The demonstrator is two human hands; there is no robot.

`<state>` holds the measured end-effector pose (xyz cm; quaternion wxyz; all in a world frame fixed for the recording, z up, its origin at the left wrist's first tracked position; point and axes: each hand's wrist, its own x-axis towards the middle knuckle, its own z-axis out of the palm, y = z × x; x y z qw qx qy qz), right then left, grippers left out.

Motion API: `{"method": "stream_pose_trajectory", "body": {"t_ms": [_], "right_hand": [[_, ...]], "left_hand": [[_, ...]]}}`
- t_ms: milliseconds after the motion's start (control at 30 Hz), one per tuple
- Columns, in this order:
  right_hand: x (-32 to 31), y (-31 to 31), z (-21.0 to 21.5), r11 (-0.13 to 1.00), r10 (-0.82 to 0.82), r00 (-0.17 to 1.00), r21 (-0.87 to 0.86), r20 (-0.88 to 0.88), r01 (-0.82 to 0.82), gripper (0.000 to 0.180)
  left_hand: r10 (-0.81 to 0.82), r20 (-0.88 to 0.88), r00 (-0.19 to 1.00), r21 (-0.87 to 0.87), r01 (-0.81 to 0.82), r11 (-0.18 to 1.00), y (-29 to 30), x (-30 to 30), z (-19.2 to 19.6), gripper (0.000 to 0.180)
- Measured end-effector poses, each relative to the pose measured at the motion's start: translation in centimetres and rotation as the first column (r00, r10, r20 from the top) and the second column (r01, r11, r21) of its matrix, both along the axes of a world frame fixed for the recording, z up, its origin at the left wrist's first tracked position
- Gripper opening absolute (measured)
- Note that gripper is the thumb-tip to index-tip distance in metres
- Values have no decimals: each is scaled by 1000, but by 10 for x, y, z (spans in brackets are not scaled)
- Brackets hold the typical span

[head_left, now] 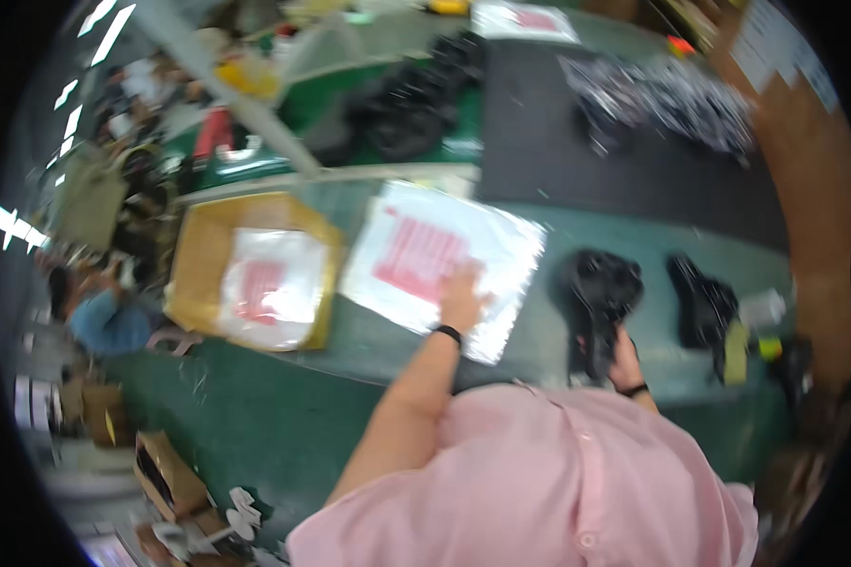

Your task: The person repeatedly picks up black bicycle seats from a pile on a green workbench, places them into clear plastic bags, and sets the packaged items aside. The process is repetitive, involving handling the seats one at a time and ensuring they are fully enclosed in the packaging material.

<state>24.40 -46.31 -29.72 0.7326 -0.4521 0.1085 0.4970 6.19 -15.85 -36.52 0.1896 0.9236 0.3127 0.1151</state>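
My left hand lies flat, fingers spread, on a stack of clear plastic bags with red print on the green table. To its right, my right hand grips the lower end of a black bundled item that rests on the table. Both wrists wear a dark band. The picture is blurred, so finer detail of the black item is unclear.
A cardboard box holding more printed bags sits left of the stack. Another black item lies at the right, with a small yellow-green object beside it. A dark mat with piles of black parts lies farther back. A seated person is at the far left.
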Motion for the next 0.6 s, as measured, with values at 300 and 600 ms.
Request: {"method": "stream_pose_trajectory", "body": {"t_ms": [300,600], "right_hand": [[-34,-25,12,995,50,997,79,53,-54,52],[-26,-31,9,995,96,995,-41,-4,-96,37]], "left_hand": [[0,-381,924,138,57,989,-74,40,71,71],[-27,20,999,-286,32,958,-10,31,67,24]]}}
